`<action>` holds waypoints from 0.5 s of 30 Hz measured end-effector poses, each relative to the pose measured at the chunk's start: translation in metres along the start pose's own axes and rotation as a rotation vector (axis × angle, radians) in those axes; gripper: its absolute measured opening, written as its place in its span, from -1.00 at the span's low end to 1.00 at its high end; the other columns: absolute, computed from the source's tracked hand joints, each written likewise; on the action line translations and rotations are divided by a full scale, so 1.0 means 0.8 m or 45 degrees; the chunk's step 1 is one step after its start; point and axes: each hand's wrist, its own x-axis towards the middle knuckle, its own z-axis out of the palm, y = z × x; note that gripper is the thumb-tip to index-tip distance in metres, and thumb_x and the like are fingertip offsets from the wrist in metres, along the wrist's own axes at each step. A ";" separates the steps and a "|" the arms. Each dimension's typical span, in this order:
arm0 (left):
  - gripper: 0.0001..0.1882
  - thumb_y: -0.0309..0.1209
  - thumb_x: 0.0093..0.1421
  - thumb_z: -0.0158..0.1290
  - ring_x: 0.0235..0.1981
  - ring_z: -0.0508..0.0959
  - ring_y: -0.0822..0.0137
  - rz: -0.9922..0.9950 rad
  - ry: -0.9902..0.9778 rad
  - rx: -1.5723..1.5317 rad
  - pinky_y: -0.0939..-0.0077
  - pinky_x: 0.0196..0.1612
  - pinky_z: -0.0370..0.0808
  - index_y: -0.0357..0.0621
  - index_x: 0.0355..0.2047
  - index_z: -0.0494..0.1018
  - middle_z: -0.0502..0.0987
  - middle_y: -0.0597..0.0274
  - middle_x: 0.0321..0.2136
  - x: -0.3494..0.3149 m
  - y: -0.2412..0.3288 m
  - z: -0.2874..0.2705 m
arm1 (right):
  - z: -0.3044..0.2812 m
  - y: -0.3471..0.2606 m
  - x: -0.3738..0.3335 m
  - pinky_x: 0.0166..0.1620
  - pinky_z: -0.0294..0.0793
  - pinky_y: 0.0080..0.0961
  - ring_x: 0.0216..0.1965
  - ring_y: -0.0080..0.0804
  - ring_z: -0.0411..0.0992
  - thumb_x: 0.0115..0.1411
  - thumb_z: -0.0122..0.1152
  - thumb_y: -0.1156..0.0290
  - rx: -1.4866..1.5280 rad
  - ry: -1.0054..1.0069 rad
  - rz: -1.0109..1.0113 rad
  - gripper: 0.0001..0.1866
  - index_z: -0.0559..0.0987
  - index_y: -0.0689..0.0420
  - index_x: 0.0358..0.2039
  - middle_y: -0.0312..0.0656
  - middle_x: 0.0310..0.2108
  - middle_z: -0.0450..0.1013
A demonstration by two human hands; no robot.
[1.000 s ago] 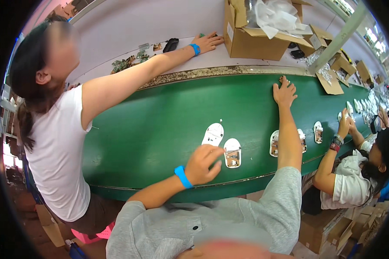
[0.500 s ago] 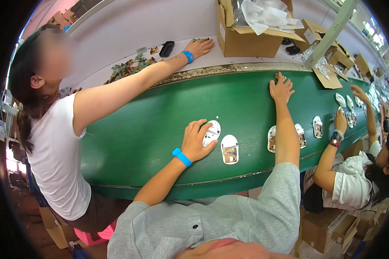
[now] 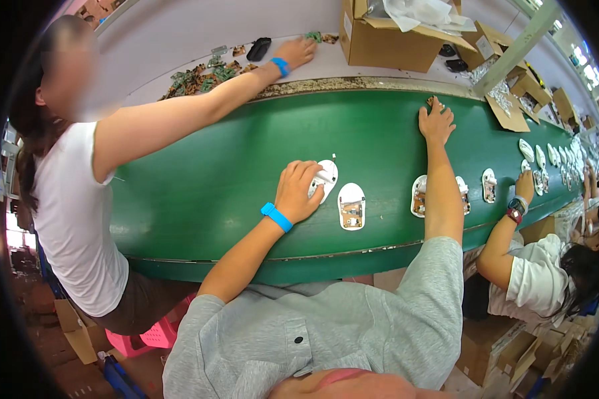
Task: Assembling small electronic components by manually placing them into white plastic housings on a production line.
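My left hand (image 3: 298,193), wearing a blue wristband, is closed on the side of a white computer mouse shell (image 3: 325,178) lying on the green belt. Its fingers cover part of the shell, and a thin wire with a small plug sticks up at the far end. Just right of it lies an open mouse base (image 3: 352,207) with a brown circuit board in it. My right hand (image 3: 436,123) reaches to the belt's far edge, its fingertips around a small brown circuit board (image 3: 432,102). My right forearm passes over another mouse base (image 3: 418,197) and partly hides it.
Left, a co-worker's arm (image 3: 199,110) stretches across the belt to the ledge, near piled circuit boards (image 3: 203,78). A cardboard box (image 3: 387,48) and a metal post (image 3: 516,50) stand at the back. At right, another co-worker's hand (image 3: 524,186) works among mouse parts.
The whole view has shifted, so the belt sits higher. My left fingers have drawn back toward the shell's left side. The left co-worker's hand has pulled back slightly, uncovering boards; the right co-worker's raised hand is gone.
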 end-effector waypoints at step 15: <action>-0.62 -0.40 0.06 0.19 0.00 0.44 0.07 -0.444 0.112 0.296 0.22 0.10 0.40 -0.12 -0.06 0.50 0.52 0.15 0.01 -0.125 -0.033 -0.100 | 0.001 0.033 0.019 0.02 0.46 -0.22 -0.10 -0.12 0.48 0.28 0.16 0.05 0.367 0.017 -0.513 -0.61 0.63 -0.25 0.10 -0.13 -0.04 0.56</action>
